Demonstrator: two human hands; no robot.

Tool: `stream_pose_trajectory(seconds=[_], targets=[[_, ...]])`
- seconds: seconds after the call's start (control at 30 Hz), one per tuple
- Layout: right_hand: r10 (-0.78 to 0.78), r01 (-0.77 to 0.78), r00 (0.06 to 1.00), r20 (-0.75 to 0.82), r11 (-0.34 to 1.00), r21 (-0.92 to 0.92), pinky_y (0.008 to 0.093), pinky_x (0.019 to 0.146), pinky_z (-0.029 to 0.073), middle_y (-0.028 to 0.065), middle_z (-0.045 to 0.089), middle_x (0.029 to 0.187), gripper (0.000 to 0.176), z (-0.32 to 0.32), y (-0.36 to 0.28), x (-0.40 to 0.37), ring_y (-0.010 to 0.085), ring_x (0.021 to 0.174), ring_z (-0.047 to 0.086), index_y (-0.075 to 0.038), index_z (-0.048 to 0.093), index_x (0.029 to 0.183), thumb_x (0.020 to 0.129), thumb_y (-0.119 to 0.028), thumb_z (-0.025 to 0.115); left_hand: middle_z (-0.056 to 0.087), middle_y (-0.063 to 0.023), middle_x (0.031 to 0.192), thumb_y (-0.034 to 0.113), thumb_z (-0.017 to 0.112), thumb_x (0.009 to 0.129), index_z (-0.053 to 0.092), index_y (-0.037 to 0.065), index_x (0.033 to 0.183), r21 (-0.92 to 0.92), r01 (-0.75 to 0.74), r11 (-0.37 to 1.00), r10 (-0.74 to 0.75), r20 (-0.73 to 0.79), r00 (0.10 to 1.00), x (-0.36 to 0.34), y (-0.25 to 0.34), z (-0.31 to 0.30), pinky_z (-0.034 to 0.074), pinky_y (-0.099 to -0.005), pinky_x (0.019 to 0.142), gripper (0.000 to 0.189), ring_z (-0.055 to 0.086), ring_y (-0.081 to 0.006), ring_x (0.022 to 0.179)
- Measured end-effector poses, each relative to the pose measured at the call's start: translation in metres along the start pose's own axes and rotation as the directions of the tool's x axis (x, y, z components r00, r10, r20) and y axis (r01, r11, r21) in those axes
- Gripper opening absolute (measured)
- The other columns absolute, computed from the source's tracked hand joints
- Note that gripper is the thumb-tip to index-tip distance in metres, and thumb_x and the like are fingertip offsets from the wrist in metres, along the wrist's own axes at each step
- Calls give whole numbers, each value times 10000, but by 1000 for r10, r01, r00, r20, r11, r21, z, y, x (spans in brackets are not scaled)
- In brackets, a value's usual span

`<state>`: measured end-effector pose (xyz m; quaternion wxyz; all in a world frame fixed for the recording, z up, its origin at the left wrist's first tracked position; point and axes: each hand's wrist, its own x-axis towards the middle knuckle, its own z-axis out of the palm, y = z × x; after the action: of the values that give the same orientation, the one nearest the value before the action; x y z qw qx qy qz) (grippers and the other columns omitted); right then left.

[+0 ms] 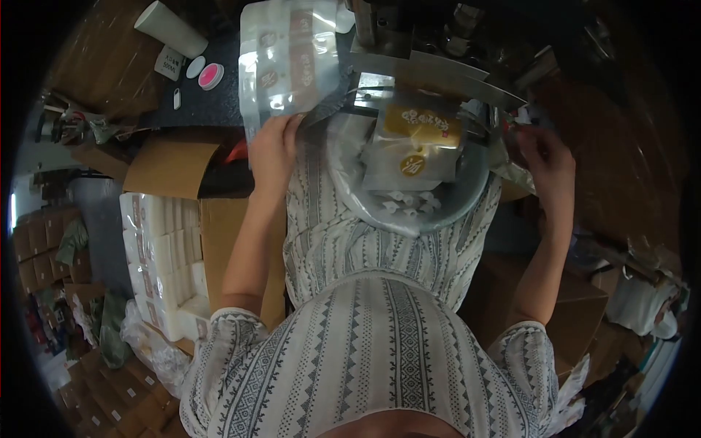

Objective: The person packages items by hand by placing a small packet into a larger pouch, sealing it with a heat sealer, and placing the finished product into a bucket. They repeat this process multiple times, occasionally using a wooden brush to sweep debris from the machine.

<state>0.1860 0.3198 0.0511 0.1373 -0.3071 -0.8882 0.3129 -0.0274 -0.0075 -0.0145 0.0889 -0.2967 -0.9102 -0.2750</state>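
Observation:
My left hand point(274, 151) has its fingers closed on the lower edge of clear plastic pouches point(286, 69) with printed panels, which lie on the dark worktop. On my lap rests a pale basin point(353, 197). Inside it lie a pouch with a gold label point(416, 139) and several small white plastic pieces point(410, 201). My right hand point(549, 160) is off to the right of the basin, beside the end of a metal machine point(445, 66). Its fingers are bent together near a shiny film-like item point(511, 164); what they grip is hidden.
At the back left are a white cylinder point(169, 29), a pink round tub point(211, 77) and a small sign point(169, 63). An open cardboard box point(241, 241) with stacked white packs point(166, 248) stands by my left arm. Another carton point(562, 299) is to the right.

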Motion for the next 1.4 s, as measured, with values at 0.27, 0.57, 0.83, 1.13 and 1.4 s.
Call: stream_pose_trajectory(seconds=[0.27, 0.57, 0.83, 1.13, 1.4], targets=[[-566, 536, 824, 36, 798, 274, 267, 739, 507, 74, 678, 1018, 236, 47, -84, -9, 173, 867, 656, -51, 663, 1050, 815, -60, 679, 594, -117, 766, 62, 652, 796, 656, 42, 858, -120, -120, 985, 106, -116, 988, -19, 73, -27, 463, -371, 580, 65, 598, -317, 688], [-299, 194, 945, 129, 836, 513, 289, 819, 485, 95, 659, 1085, 276, 47, -55, -6, 189, 962, 635, -51, 643, 1114, 848, -124, 662, 645, -95, 780, 154, 640, 878, 656, -22, 897, -633, 224, 741, 134, 466, 874, -6, 103, 23, 478, -280, 593, 178, 612, -144, 654], [-260, 205, 942, -214, 946, -249, 409, 818, 494, 203, 630, 1022, 344, 13, 11, 18, 377, 937, 608, -23, 577, 1162, 868, -196, 618, 608, -86, 678, 259, 624, 900, 645, -17, 951, -675, 714, 189, -110, 708, 698, 29, 113, 59, 490, -292, 552, 281, 617, -167, 581], [-213, 191, 975, -60, 949, -250, 458, 813, 487, 206, 617, 1063, 225, 28, 50, 32, 393, 971, 592, -25, 553, 1045, 825, -68, 571, 425, -261, 1324, 314, 675, 822, 487, -26, 1247, 310, -313, 898, 334, -16, 943, 11, 12, 53, 341, -497, 990, 577, 439, -437, 1183], [-138, 138, 990, -1, 988, -76, 390, 732, 505, 156, 637, 967, 265, 9, 9, 12, 335, 874, 631, -36, 598, 1037, 780, -52, 662, 594, -120, 837, 41, 626, 795, 647, 59, 934, 22, -53, 998, 55, -75, 996, -9, 24, -7, 470, -392, 625, 142, 596, -332, 770]])
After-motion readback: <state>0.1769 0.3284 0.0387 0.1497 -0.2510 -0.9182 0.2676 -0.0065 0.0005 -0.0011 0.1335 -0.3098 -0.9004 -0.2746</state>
